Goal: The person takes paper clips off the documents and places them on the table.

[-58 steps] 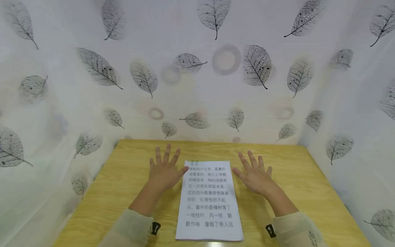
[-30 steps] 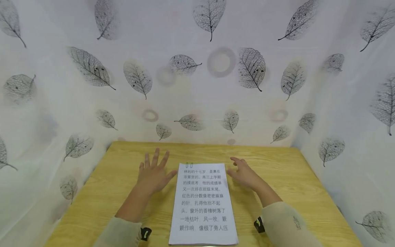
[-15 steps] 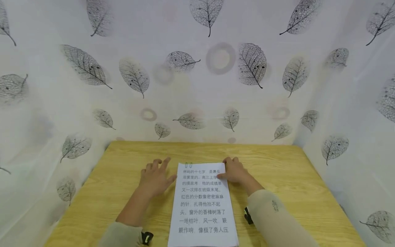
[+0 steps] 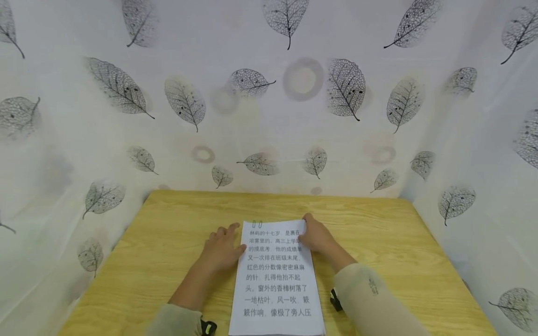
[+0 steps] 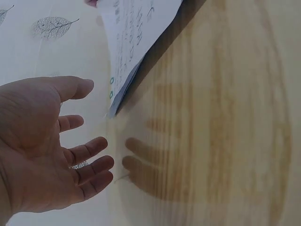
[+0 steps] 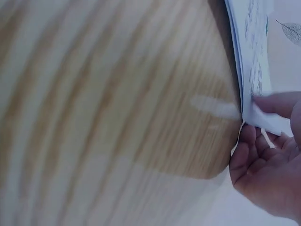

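A stack of white printed paper sheets (image 4: pixel 275 280) lies on the wooden table, with two green paper clips (image 4: pixel 257 224) at its top left corner. My right hand (image 4: pixel 320 237) pinches the stack's upper right corner; in the right wrist view the thumb (image 6: pixel 277 103) is over the top sheet and the curled fingers (image 6: pixel 249 150) are at the corner's underside. My left hand (image 4: pixel 222 252) is beside the upper left edge, thumb close to the paper. From the left wrist, its fingers (image 5: pixel 94 167) look loosely bent and hold nothing.
The yellow wood-grain table (image 4: pixel 378 233) stretches around the paper on both sides. White cloth with printed leaves (image 4: pixel 269 116) surrounds it at the back and sides. Dark straps (image 4: pixel 208 327) show at both sleeve cuffs.
My right hand has moved left from beside the paper and taken hold of its upper right corner. The left hand has come closer to the left edge, its fingers less spread.
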Action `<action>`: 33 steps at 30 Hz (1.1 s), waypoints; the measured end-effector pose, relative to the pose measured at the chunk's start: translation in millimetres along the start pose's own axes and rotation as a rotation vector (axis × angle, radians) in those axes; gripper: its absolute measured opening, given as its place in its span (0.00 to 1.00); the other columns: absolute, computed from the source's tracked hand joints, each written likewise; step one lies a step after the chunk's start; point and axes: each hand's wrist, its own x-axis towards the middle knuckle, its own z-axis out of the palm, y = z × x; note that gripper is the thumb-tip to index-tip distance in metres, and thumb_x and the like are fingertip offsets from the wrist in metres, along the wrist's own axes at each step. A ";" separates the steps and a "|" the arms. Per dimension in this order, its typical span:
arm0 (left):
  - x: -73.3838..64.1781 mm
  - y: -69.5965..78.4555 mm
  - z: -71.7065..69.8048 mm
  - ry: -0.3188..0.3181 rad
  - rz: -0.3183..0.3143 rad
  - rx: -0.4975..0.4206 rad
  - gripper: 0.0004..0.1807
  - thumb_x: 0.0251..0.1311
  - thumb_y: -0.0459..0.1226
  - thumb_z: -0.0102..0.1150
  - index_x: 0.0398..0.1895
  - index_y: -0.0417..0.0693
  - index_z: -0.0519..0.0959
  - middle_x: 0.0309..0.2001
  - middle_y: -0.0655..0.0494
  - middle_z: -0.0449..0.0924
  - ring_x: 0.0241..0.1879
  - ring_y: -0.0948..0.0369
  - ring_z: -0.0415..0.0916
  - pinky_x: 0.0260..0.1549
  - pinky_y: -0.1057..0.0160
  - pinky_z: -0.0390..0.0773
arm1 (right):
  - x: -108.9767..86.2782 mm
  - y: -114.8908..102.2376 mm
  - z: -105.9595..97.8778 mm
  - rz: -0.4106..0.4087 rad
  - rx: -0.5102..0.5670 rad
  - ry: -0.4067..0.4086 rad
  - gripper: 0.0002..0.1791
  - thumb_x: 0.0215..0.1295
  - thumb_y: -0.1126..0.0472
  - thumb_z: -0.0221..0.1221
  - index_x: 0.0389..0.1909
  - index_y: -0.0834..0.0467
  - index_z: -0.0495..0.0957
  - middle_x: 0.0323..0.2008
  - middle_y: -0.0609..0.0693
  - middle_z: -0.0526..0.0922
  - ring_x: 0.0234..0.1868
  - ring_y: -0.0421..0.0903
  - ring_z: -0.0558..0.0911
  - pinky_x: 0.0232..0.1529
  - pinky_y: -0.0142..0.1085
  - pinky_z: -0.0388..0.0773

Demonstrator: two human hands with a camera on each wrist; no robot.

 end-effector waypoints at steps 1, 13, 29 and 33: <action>-0.8 0.6 0.6 -0.001 0.000 -0.010 0.40 0.76 0.51 0.61 0.85 0.51 0.60 0.75 0.32 0.68 0.72 0.34 0.68 0.72 0.31 0.70 | -1.7 -1.6 -1.7 0.002 0.033 -0.005 0.32 0.73 0.65 0.64 0.74 0.64 0.65 0.53 0.62 0.86 0.43 0.51 0.85 0.42 0.42 0.86; 10.7 -4.2 2.8 0.005 0.059 -0.082 0.35 0.78 0.46 0.61 0.82 0.47 0.63 0.79 0.37 0.64 0.77 0.39 0.66 0.76 0.34 0.72 | -15.1 15.3 -13.1 0.013 0.359 -0.047 0.14 0.80 0.67 0.57 0.59 0.67 0.84 0.46 0.57 0.88 0.42 0.46 0.84 0.42 0.35 0.85; 46.6 6.1 5.9 0.009 0.100 -0.324 0.30 0.80 0.40 0.59 0.80 0.47 0.67 0.74 0.43 0.76 0.72 0.45 0.77 0.76 0.41 0.76 | -16.2 31.3 -5.9 0.029 0.605 -0.086 0.11 0.78 0.69 0.57 0.55 0.68 0.83 0.52 0.60 0.89 0.46 0.45 0.87 0.51 0.35 0.88; 51.2 12.8 9.8 0.013 0.109 -0.348 0.30 0.78 0.39 0.61 0.80 0.51 0.67 0.73 0.46 0.77 0.73 0.45 0.76 0.78 0.40 0.73 | -14.6 33.5 -4.4 0.025 0.639 -0.098 0.11 0.79 0.70 0.56 0.55 0.69 0.82 0.53 0.61 0.87 0.47 0.45 0.87 0.51 0.35 0.88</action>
